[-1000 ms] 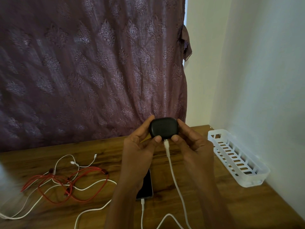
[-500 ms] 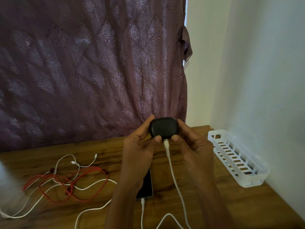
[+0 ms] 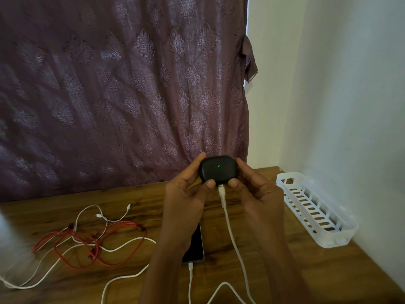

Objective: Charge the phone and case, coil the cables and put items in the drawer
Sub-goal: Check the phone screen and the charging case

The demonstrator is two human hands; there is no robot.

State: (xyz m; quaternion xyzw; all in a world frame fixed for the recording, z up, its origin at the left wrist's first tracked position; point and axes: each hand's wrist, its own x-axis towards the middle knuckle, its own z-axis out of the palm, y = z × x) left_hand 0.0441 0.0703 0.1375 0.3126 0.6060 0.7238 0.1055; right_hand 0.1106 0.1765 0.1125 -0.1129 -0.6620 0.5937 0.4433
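Note:
Both hands hold a small black earbud case (image 3: 218, 168) up above the wooden table (image 3: 135, 198). A green light glows on its front. My left hand (image 3: 186, 194) grips its left side, my right hand (image 3: 256, 189) its right side. A white cable (image 3: 230, 224) is plugged into the bottom of the case and hangs down to the table. A dark phone (image 3: 195, 246) lies flat under my left wrist, partly hidden, with another white cable (image 3: 190, 273) plugged into its near end.
A tangle of red cable (image 3: 92, 240) and thin white cables (image 3: 103, 212) lies on the left of the table. A white slotted plastic basket (image 3: 315, 209) stands along the right wall. A purple patterned curtain (image 3: 122, 88) hangs behind the table.
A green light has come on at the front of the case. The hands and case have stayed in the same place.

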